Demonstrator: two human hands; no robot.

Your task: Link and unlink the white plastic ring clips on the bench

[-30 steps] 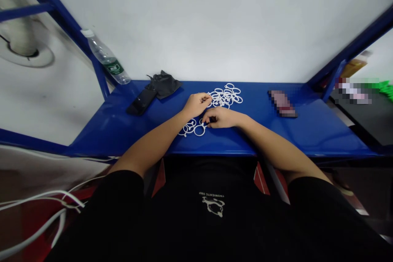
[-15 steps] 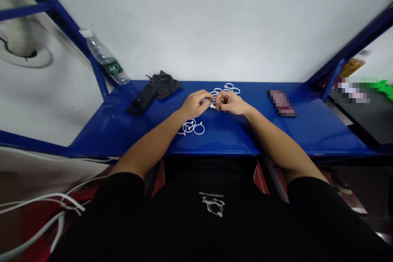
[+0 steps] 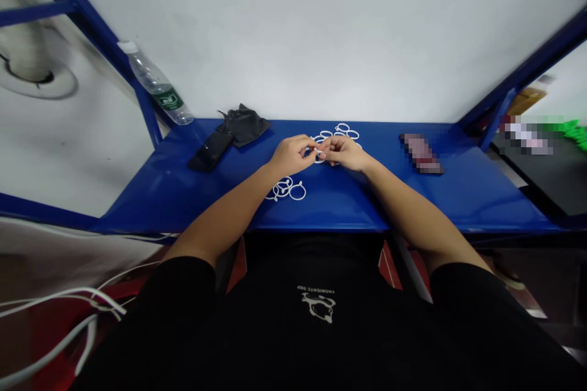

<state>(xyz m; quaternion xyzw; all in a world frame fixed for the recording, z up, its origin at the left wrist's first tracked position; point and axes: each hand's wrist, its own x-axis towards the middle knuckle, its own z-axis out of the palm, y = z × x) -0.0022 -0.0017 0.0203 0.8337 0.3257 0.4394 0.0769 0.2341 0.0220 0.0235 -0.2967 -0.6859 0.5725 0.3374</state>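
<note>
Over the middle of the blue table my left hand and my right hand meet, thumb and fingers pinched together. Between the fingertips is a thin white ring, partly covered by them. Both hands are closed on it. Behind and beside my right hand lie several more white rings, each with a small knob where it shows. A smaller group of white rings rests nearer the front edge, below my left hand, some overlapping.
A black phone-like slab and a crumpled black bag lie to the left. A plastic bottle leans at the back left corner. To the right sits a blurred-out flat object. Blue frame posts rise at the table's sides.
My right fingers have moved slightly left and closed in against my left fingertips at the white ring. The loose rings on the table have stayed in place.
</note>
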